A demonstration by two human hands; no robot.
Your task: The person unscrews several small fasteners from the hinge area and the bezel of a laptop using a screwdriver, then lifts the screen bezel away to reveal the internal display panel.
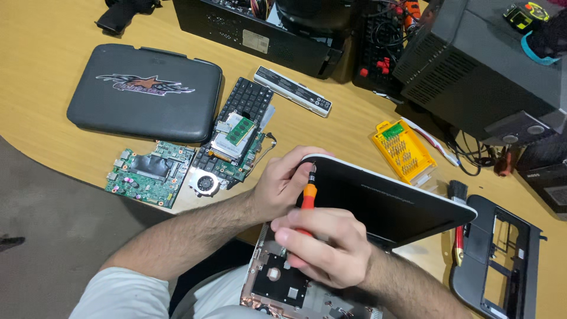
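Right hand [322, 248] fingers clamped on orange screwdriver [308, 199] | left hand [283, 180] fingers grip laptop lid [384, 201] corner | yellow case [404, 150], centre right, holds bits

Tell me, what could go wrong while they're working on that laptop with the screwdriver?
The screwdriver tip sits at the corner of the lid; a slip might scratch it or jab the left hand steadying it. The right hand hovers over the opened base, so a loosened screw could drop in among the parts. The green boards lie near the table edge and could be knocked off.
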